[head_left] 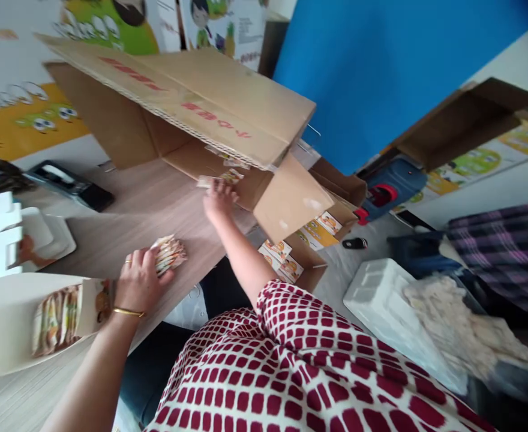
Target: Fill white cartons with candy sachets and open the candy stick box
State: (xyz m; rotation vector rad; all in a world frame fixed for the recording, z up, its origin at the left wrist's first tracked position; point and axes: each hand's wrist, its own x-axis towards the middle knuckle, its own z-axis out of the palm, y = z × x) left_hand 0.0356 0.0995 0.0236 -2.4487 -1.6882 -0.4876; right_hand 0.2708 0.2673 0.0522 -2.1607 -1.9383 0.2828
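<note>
My left hand (140, 281), with a ring and a bangle, is closed around a row of small printed sachets (171, 254) on the wooden table. Its wrist rests beside an open white carton (3, 300), in which more sachets (57, 321) stand on edge. Farther forward, my right hand (219, 200) reaches the mouth of a large cardboard box (228, 99) lying on its side. Its fingers are bent over a few sachets (231, 175) there, partly hiding them. A few more lie in the shade inside the box.
A black handheld device (68, 185) lies on the table (124, 225) at the left. Below the right edge are open cartons (313, 270) with printed packs. A white foam box (381, 294) stands on the floor, beside plastic bags (462, 324). A blue panel (372, 72) rises behind.
</note>
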